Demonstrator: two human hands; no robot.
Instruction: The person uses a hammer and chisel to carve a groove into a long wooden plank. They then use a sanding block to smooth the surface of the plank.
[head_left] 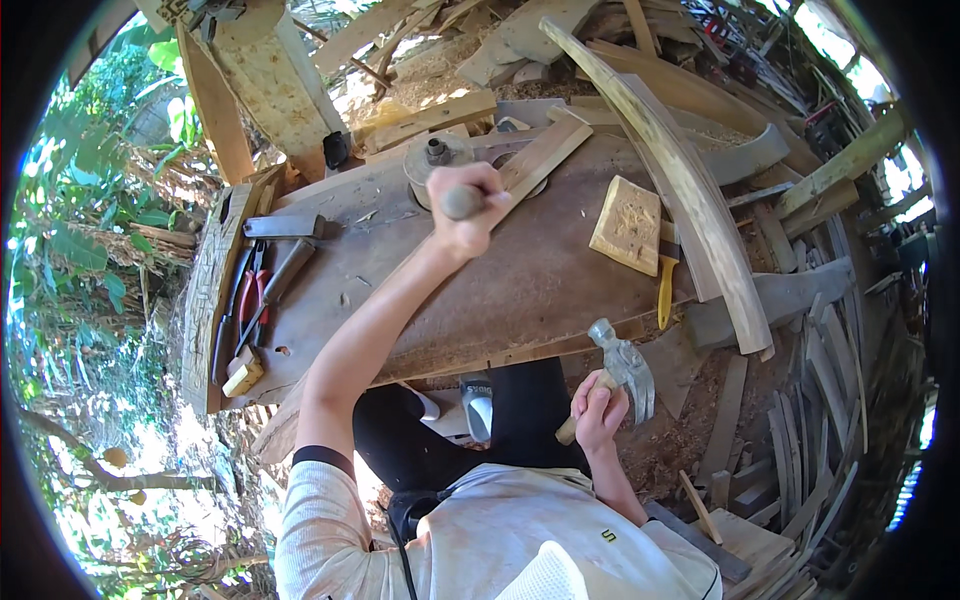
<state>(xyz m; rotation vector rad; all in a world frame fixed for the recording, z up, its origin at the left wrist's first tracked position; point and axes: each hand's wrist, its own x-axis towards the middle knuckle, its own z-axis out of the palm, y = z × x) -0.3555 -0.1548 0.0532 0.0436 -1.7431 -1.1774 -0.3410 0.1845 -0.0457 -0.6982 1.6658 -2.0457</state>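
My left hand grips a round wooden handle, seen end-on, over a narrow board lying across the workbench; the tool's lower end is hidden. Behind that hand is a round pale piece with a dark fitting. My right hand holds a claw hammer by its handle, out past the bench's near edge. On the bench's left lie a second hammer, red-handled pliers and other hand tools. A yellow-handled brush lies on the right beside a small wooden block.
A long curved pole lies along the bench's right. An upright plank structure stands at the back left. Wood offcuts are piled behind and to the right. Plants are on the left. My legs are under the bench's edge.
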